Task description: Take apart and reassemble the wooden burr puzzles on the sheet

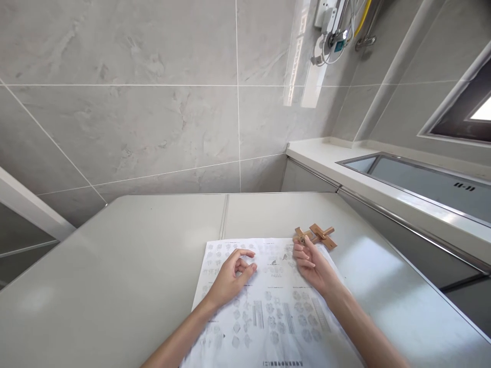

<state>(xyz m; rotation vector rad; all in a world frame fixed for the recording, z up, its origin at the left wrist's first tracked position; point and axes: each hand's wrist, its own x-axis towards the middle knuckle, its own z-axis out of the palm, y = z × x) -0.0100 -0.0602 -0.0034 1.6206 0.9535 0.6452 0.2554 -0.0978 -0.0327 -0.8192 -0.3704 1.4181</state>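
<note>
A printed sheet of diagrams point(268, 306) lies on the pale tabletop point(134, 266) in front of me. My left hand point(232, 273) rests on the sheet's upper left part, fingers loosely curled with nothing in them. My right hand point(312, 263) rests on the sheet's upper right part, its fingers stretched toward a small wooden cross-shaped puzzle point(316, 236) that lies just beyond the sheet's far right corner. The fingertips touch or nearly touch the puzzle's near end; I cannot tell which.
A grey tiled wall point(153, 102) rises behind the table. To the right runs a white counter point(345, 163) with a steel sink point(422, 179). High up hang a wall socket and cables point(333, 25). A dark window point(468, 112) sits at the far right.
</note>
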